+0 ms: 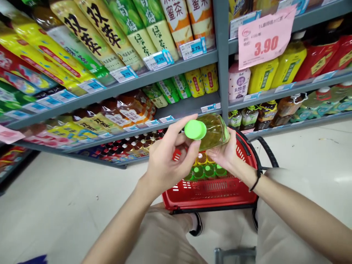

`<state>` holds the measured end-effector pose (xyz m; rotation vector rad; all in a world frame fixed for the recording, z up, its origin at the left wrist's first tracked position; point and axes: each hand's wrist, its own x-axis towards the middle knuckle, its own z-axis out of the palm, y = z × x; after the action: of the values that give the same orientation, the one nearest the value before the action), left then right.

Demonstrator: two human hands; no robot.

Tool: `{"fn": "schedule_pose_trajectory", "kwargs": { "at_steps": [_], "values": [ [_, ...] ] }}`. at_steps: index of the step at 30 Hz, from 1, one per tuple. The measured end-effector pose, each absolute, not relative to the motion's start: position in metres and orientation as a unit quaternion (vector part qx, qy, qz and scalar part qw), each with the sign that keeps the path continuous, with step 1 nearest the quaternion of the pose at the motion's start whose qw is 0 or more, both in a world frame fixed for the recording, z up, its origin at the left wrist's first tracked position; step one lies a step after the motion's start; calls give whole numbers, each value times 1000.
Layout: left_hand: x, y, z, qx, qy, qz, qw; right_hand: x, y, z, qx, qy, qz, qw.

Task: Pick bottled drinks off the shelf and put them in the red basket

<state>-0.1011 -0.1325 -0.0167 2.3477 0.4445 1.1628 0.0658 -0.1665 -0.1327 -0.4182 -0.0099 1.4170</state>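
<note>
A clear bottle of yellowish-green drink with a bright green cap is held tilted over a red shopping basket, its cap turned toward me. My left hand curls its thumb and index finger around the cap end. At the other end, my right hand grips the bottle near its base; some fingers are hidden beneath it. In the basket stand several bottles with green caps, and a row with yellow tops is partly covered by my hands.
Shelves of bottled drinks rise in front, with blue price tags along their edges. A pink price sign sticks out at upper right. The basket's black handle leans right. A grey metal frame is on the floor behind the basket.
</note>
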Motion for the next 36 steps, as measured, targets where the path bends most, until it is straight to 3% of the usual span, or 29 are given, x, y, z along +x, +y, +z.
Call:
{"fn": "schedule_pose_trajectory", "kwargs": {
  "at_steps": [5, 15, 22, 29, 36],
  "values": [
    [-94, -127, -1, 865, 169, 431, 193, 59, -177, -137, -161, -10, 716, 679],
    [-92, -111, -29, 843, 157, 491, 156, 54, -178, -134, -121, -23, 724, 678],
    [-124, -88, -48, 793, 241, 512, 227, 58, -189, -119, -210, 11, 712, 670],
    [-141, -73, -85, 662, 284, 517, 463, 72, -181, -120, -284, -39, 626, 725],
    [-156, -64, -99, 660, 303, 466, 506, 84, -181, -117, -304, -166, 601, 720]
  ]
}}
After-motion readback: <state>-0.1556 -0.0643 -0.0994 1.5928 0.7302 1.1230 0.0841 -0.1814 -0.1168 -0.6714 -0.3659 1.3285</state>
